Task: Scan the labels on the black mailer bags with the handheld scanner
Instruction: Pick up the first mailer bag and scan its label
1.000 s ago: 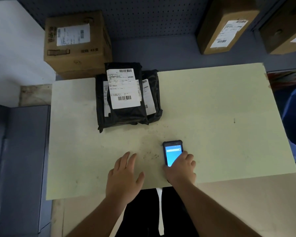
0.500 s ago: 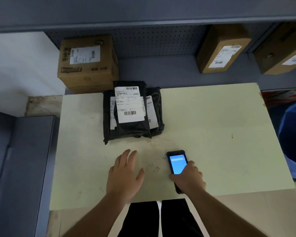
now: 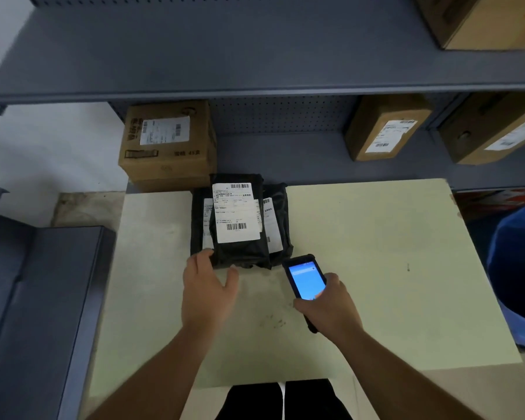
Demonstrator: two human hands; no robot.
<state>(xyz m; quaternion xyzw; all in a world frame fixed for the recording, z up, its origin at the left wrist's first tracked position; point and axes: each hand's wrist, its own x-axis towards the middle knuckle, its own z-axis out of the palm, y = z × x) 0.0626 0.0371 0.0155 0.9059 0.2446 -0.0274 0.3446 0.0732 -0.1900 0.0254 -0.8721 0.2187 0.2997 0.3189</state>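
Observation:
A stack of black mailer bags [image 3: 240, 253] lies at the far left-centre of the pale table [image 3: 376, 237]; the top bag carries a white label [image 3: 236, 212] with barcodes, and labels of lower bags peek out at both sides. My left hand [image 3: 208, 286] is spread open, its fingertips touching the stack's near left corner. My right hand [image 3: 328, 307] grips the handheld scanner [image 3: 305, 278], lifted off the table, its blue screen facing me and its top end close to the stack's near right corner.
A grey shelf [image 3: 255, 56] overhangs the back. Cardboard boxes stand behind the table: one at the left [image 3: 167, 144], others at the right [image 3: 385, 128]. A grey cabinet [image 3: 37, 298] flanks the left, a blue object [image 3: 515, 268] the right.
Both hands have moved forward toward the stack. My left hand now reaches its near corner. My right hand has lifted the scanner off the table. The view has tilted upward.

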